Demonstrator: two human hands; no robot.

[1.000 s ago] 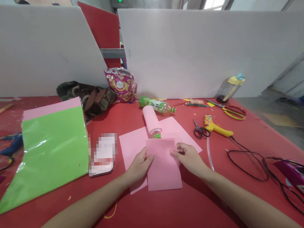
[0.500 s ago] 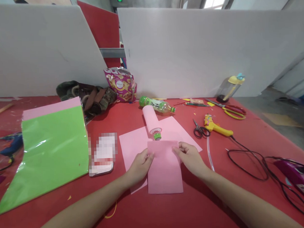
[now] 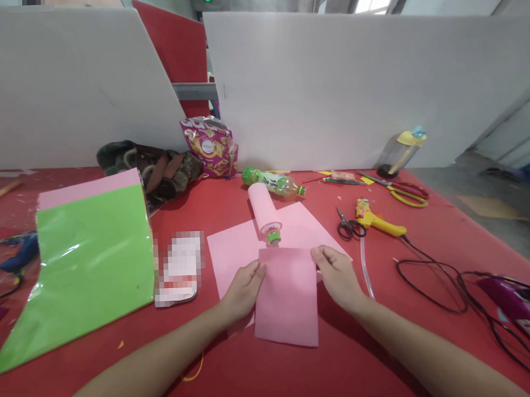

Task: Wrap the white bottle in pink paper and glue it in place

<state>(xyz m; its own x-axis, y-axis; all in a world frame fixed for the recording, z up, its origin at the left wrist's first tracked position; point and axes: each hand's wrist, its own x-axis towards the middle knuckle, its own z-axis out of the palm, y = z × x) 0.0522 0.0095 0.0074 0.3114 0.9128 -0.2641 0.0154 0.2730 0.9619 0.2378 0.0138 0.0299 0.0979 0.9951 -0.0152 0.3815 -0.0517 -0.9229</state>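
Note:
A rectangular sheet of pink craft paper [image 3: 286, 296] is held up in front of me by both hands. My left hand [image 3: 244, 287] pinches its left edge near the top, and my right hand [image 3: 336, 271] pinches its upper right corner. Just beyond the sheet lies a bottle wrapped in pink [image 3: 263, 209], its green cap [image 3: 274, 237] pointing toward me. Under that bottle, larger pink sheets [image 3: 232, 252] lie on the red table [image 3: 349, 363]; the held sheet hides part of them.
On the left are a phone [image 3: 180, 268] and a green sheet pack [image 3: 95, 259]. Small black scissors [image 3: 349, 224], a yellow glue gun [image 3: 381, 222] and its dark cord [image 3: 441, 262] lie right. Behind are a green-labelled bottle [image 3: 273, 182], snack bag [image 3: 211, 147] and white partition [image 3: 330, 86].
The held sheet has turned slightly and its lower edge has come nearer to me. My right hand has shifted a little right, with its thumb now at the sheet's corner.

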